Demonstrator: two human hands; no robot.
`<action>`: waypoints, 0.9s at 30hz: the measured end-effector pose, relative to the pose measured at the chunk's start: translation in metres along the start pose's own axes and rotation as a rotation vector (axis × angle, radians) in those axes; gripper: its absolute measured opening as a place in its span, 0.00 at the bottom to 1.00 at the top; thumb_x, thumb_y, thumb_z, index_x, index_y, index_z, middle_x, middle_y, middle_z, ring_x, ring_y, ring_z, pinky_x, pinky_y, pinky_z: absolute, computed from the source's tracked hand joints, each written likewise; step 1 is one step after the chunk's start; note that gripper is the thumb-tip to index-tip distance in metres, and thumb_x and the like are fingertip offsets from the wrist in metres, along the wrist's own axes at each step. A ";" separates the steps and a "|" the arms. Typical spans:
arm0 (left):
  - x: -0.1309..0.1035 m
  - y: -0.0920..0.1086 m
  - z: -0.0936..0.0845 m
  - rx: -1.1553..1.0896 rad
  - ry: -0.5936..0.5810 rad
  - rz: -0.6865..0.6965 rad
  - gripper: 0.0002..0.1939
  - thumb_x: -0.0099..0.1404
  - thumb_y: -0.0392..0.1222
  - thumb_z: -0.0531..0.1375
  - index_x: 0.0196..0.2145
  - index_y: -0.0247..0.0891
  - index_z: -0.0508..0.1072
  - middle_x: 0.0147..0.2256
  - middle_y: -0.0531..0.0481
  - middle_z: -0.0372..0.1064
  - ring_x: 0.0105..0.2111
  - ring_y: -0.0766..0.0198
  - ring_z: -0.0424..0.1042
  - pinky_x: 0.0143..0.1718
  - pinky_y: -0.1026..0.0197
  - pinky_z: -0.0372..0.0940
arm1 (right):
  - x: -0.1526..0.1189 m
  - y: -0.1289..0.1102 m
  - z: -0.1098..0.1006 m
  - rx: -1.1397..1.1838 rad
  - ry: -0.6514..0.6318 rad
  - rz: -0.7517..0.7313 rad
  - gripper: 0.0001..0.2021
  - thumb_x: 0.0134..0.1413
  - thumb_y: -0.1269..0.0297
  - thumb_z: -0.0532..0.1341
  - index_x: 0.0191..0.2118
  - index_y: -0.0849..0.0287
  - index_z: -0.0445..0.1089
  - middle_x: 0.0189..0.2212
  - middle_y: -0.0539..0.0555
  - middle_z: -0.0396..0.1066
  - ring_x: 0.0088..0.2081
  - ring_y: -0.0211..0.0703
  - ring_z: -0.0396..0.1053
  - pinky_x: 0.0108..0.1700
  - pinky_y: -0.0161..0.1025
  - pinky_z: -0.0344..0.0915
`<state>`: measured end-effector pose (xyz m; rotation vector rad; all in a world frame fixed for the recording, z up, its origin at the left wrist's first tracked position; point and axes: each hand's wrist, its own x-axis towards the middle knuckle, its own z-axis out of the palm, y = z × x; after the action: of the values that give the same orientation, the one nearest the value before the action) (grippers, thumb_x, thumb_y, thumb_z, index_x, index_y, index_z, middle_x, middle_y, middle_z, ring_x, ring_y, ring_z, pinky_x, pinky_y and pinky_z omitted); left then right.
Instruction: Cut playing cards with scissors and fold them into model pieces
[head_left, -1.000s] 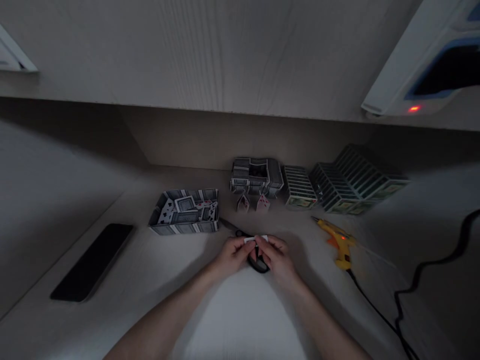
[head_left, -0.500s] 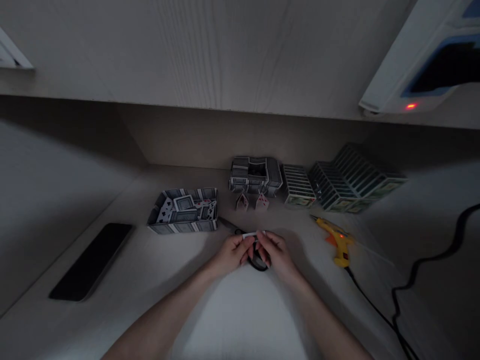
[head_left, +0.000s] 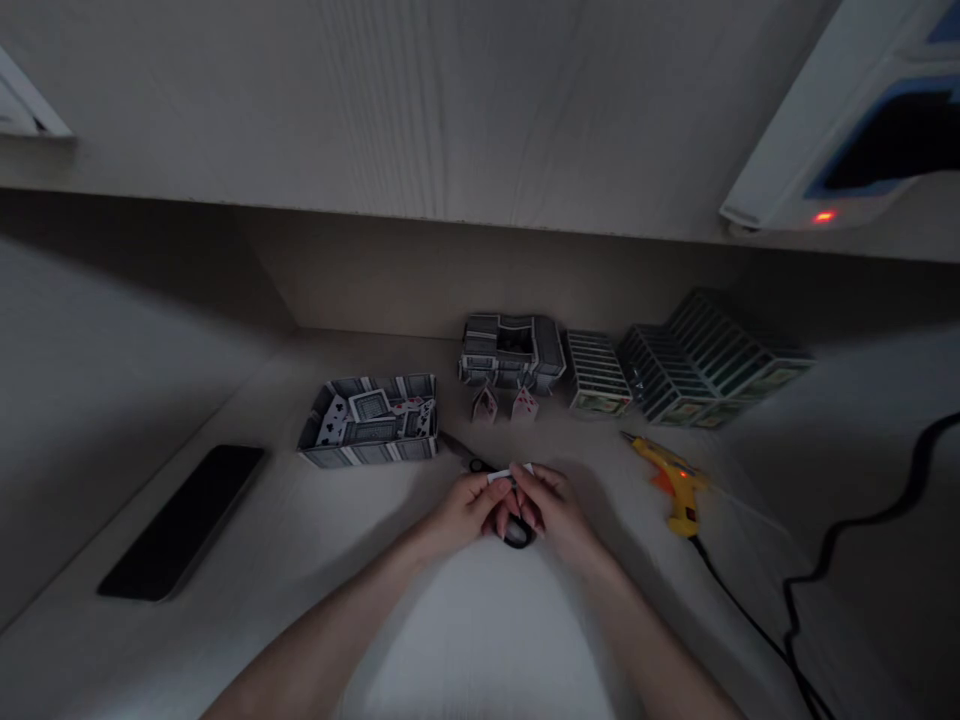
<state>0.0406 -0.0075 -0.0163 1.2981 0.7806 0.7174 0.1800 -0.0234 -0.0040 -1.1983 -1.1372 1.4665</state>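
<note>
My left hand (head_left: 470, 508) and my right hand (head_left: 549, 502) meet at the middle of the table, fingertips pinched on a small white piece (head_left: 498, 477) that looks like card. Most of that piece is hidden by my thumbs and fingers. Beneath my hands lies a pair of black-handled scissors (head_left: 517, 533), one blade pointing away to the left. Beyond them stand two small folded playing cards (head_left: 525, 403), in front of a box-like model (head_left: 480, 362) built from grey-backed cards.
A card-built tray (head_left: 367, 457) with loose playing cards sits left, with a black phone (head_left: 184, 523) nearer. To the right lie a yellow glue gun (head_left: 681, 487) and its black cord (head_left: 739, 597). Green-striped stepped blocks (head_left: 675, 372) stand behind. A shelf edge (head_left: 420, 214) overhangs the back.
My hands have shifted very slightly, still pinching the white piece together. Slightly less of the scissors' handle loop shows below my fingers. Everything else stays put.
</note>
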 end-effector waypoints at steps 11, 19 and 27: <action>0.002 -0.003 -0.003 -0.032 -0.059 -0.003 0.25 0.57 0.60 0.52 0.23 0.32 0.67 0.15 0.54 0.62 0.14 0.73 0.57 0.17 0.69 0.53 | 0.001 0.006 0.003 -0.012 0.025 -0.080 0.21 0.47 0.47 0.58 0.18 0.60 0.59 0.08 0.42 0.55 0.10 0.27 0.48 0.13 0.29 0.45; 0.002 0.004 -0.006 -0.051 -0.077 0.000 0.20 0.57 0.54 0.56 0.23 0.31 0.68 0.16 0.53 0.63 0.15 0.74 0.59 0.17 0.70 0.54 | 0.000 0.002 0.006 0.072 -0.022 -0.004 0.23 0.46 0.45 0.57 0.15 0.59 0.57 0.07 0.43 0.54 0.10 0.27 0.47 0.12 0.30 0.42; 0.004 0.003 -0.013 -0.273 -0.036 -0.025 0.17 0.54 0.50 0.60 0.23 0.31 0.67 0.16 0.53 0.63 0.16 0.72 0.61 0.19 0.68 0.54 | -0.002 0.000 0.009 0.114 -0.080 -0.017 0.22 0.50 0.47 0.55 0.18 0.61 0.60 0.09 0.44 0.56 0.10 0.28 0.47 0.13 0.30 0.42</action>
<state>0.0320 0.0029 -0.0148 1.0499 0.6439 0.7510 0.1715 -0.0268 -0.0024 -1.0578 -1.0994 1.5563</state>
